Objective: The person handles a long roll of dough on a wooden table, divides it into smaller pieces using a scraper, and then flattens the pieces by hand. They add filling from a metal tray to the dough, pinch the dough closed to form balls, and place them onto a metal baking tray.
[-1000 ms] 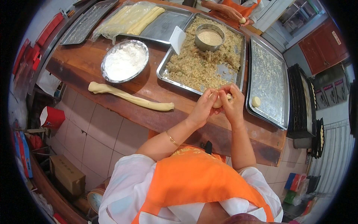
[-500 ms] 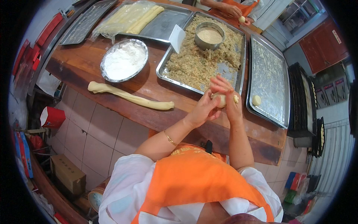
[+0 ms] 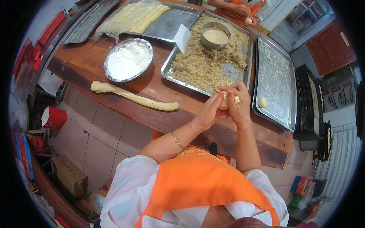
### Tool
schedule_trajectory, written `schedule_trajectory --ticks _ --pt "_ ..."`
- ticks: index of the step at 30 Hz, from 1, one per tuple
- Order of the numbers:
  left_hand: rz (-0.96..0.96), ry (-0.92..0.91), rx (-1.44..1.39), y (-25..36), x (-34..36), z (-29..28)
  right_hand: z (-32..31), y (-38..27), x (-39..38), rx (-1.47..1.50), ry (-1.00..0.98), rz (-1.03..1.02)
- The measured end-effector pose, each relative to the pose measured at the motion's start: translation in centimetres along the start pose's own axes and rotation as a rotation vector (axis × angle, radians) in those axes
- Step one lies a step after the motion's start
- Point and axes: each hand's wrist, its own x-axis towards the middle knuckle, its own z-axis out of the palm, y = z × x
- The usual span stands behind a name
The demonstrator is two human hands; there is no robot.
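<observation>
My left hand (image 3: 210,111) and my right hand (image 3: 240,102) are cupped together around a pale ball of dough (image 3: 225,103), above the table's edge. A small nub of dough (image 3: 237,99) sticks out by my right hand's fingers. Just beyond them lies a metal tray (image 3: 186,84) spread with crumbly brownish filling (image 3: 197,72). In that tray stand a round metal tin (image 3: 213,46) of fine pale crumbs and a white scraper (image 3: 183,38). On the table to the left rests a long rope of dough (image 3: 137,99).
A bowl of white flour (image 3: 128,60) sits left of the filling. To the right, a greased tray (image 3: 275,83) holds one dough ball (image 3: 262,102). Plastic-covered dough strips (image 3: 131,17) lie at the back left. Across the table a co-worker's hands (image 3: 247,15) hold a small ball. Black trays (image 3: 306,102) are stacked at right.
My fingers have closed in more around the dough ball, the right hand's fingers curling over it where they were stretched upward. The view has shifted slightly.
</observation>
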Motion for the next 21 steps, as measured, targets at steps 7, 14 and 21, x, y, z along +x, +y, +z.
schedule_trajectory --ticks 7,14,21 --pt "0.000 0.065 -0.079 -0.2 0.1 -0.3 -2.5 -1.5 0.3 -0.079 -0.077 0.175" --pt "-0.025 0.040 -0.187 0.9 -0.3 -1.2 -3.8 -0.3 1.0 0.011 -0.212 0.156" --pt "-0.033 0.025 -0.106 0.9 -0.5 -2.1 -4.0 -1.8 1.6 -0.121 -0.331 0.123"
